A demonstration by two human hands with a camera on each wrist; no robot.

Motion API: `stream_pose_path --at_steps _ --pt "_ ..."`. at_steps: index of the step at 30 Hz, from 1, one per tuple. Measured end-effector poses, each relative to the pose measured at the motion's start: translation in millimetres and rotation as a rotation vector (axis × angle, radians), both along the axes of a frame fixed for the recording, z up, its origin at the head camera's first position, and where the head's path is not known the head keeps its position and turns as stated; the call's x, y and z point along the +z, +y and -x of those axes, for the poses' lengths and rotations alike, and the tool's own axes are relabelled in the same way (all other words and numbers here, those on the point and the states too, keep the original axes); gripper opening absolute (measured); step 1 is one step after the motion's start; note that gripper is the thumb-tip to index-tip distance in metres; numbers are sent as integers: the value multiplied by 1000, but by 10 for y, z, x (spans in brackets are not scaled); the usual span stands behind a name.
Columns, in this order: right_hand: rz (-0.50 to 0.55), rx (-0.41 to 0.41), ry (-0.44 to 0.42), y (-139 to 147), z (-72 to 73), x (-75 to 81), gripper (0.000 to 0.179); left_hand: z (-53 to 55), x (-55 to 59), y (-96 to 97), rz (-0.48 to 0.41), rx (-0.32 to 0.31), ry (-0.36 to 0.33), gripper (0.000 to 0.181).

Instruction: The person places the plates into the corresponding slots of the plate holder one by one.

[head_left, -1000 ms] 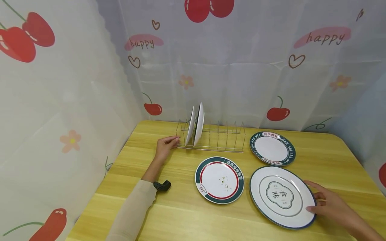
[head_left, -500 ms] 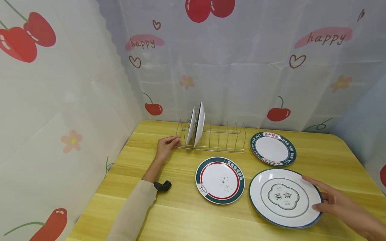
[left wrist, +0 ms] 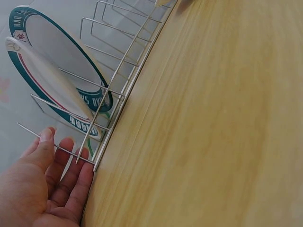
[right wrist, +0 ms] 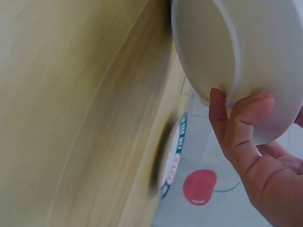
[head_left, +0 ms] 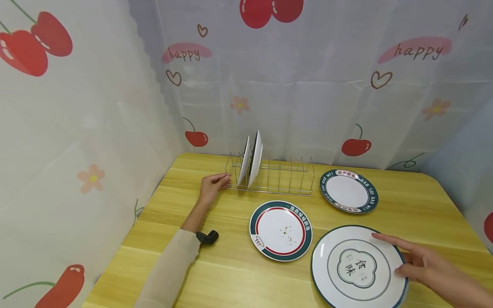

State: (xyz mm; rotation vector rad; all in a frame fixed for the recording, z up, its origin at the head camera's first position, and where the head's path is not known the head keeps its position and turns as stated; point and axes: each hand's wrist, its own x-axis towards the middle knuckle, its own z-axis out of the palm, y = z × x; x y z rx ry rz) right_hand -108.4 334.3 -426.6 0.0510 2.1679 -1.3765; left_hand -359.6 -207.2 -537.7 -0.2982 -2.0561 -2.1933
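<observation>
At the right, my right hand (head_left: pixel 427 265) grips the edge of a large white plate (head_left: pixel 335 256) with a dark blue rim and a framed emblem. Its thumb lies over the rim, and in the right wrist view the fingers support the plate's pale underside (right wrist: pixel 270 52), raised off the table. My left hand (head_left: pixel 212 188) holds the left end of a wire dish rack (head_left: pixel 289 191), thumb and fingers either side of the end wire (left wrist: pixel 71 152). Two plates stand upright in the rack's left slots, a smaller one (head_left: pixel 244 160) and a taller one (head_left: pixel 256 160).
A green-rimmed plate with a red ring (head_left: pixel 281 231) lies in front of the rack, small specks on its face. Another green-rimmed plate (head_left: pixel 348 191) lies right of the rack. A printed curtain (head_left: pixel 292 107) hangs behind the wooden table (head_left: pixel 227 273).
The right hand has lifted the large plate off the table and brought it nearer the front edge, turning it slightly. The left hand stays on the rack.
</observation>
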Motion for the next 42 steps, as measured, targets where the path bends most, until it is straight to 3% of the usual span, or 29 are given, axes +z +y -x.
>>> stream_pose_path --at_steps 3,7,9,14,19,24,27,33,36,42 --pt "52 76 1 -22 -20 34 69 -12 0 -11 -4 -3 3 27" --pt "224 151 -42 -70 -58 65 63 -25 11 -10 0 -6 4 28" --pt "260 176 -44 -117 -77 93 63 -30 19 -5 3 -2 1 27" --pt "265 200 -81 -263 -118 217 69 -47 48 13 18 8 -17 26" --pt "281 129 -108 -393 -89 338 71 -53 84 17 25 9 -31 26" --pt "305 91 -13 -464 6 469 74 -41 68 15 13 13 -28 25" --pt "284 72 95 -530 67 602 74 -36 41 7 9 20 -31 26" --pt "404 160 344 -678 292 851 74 -39 43 7 7 10 -30 28" --pt "435 175 379 -789 462 971 76 -36 45 8 7 9 -26 28" --pt "367 98 405 -1059 811 1122 72 -29 28 4 14 22 -30 27"
